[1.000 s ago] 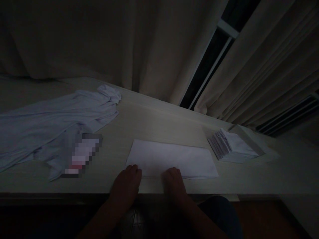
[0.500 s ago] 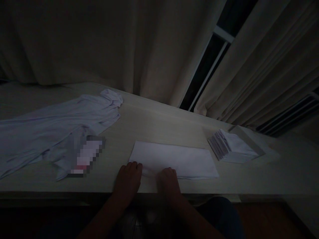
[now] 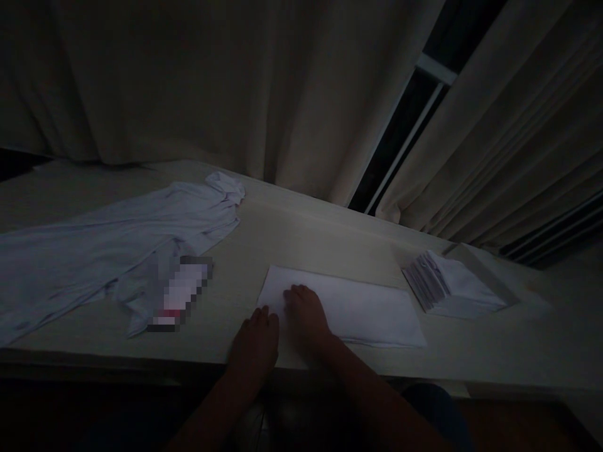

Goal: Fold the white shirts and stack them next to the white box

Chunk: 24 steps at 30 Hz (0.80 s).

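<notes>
A white cloth (image 3: 372, 307), folded into a long flat rectangle, lies near the front edge of the table. At its near left corner is my left hand (image 3: 257, 342), with bent fingers closed on the cloth's edge. My right hand (image 3: 306, 314) rests on top of the left part of the cloth, fingers laid over the surface and slightly blurred. Both hands hide the cloth's near left edge.
A loose, rumpled white cloth (image 3: 117, 245) spreads over the table's left side. A pixelated phone-like object (image 3: 183, 292) lies against it. On the right, folded white cloths (image 3: 452, 285) stand in a box-like holder. Curtains (image 3: 188, 81) hang behind the table (image 3: 292, 232).
My right hand has moved left and away from me, from the cloth's near edge onto its top. My left hand stays at the corner. The whole view has shifted slightly.
</notes>
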Available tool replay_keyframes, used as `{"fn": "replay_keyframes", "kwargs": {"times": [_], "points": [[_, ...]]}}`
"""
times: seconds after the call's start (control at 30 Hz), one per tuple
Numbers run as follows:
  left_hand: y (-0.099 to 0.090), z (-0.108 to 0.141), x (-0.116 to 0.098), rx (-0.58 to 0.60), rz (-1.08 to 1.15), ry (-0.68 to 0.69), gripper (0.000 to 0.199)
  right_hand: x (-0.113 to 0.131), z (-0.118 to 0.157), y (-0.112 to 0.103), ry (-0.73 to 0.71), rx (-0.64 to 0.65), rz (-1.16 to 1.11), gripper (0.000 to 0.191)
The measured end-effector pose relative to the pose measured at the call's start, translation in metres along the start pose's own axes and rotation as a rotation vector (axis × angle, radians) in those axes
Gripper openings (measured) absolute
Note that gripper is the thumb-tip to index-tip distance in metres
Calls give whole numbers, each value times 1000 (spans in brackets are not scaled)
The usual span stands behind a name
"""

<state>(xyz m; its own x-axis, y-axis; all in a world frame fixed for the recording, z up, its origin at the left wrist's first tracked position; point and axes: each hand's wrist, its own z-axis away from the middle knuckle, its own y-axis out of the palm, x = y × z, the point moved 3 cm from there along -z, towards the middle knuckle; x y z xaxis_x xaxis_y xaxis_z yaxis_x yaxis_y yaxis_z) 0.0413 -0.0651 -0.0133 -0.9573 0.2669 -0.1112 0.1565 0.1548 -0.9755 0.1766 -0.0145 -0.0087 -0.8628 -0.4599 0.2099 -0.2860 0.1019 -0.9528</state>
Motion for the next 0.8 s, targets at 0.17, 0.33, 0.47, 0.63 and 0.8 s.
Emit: {"fn": "replay_keyframes", "kwargs": {"times": [0.17,0.33,0.47,0.63,0.8], "points": [[-7,-9,-7,-86,1,79,39,6,5,15,22,58,56,56],[-3,-37,-18,-140,96,96,54,6,6,16,-12,114,94,69],[22,-46,-5,-99,120,-21,61,7,1,14,34,128,77,66],[32,-34,13,-147,96,-111,76,5,0,13,34,157,37,58],[25,-28,12,-163,101,-129,70,2,-16,6,5,229,9,57]]}}
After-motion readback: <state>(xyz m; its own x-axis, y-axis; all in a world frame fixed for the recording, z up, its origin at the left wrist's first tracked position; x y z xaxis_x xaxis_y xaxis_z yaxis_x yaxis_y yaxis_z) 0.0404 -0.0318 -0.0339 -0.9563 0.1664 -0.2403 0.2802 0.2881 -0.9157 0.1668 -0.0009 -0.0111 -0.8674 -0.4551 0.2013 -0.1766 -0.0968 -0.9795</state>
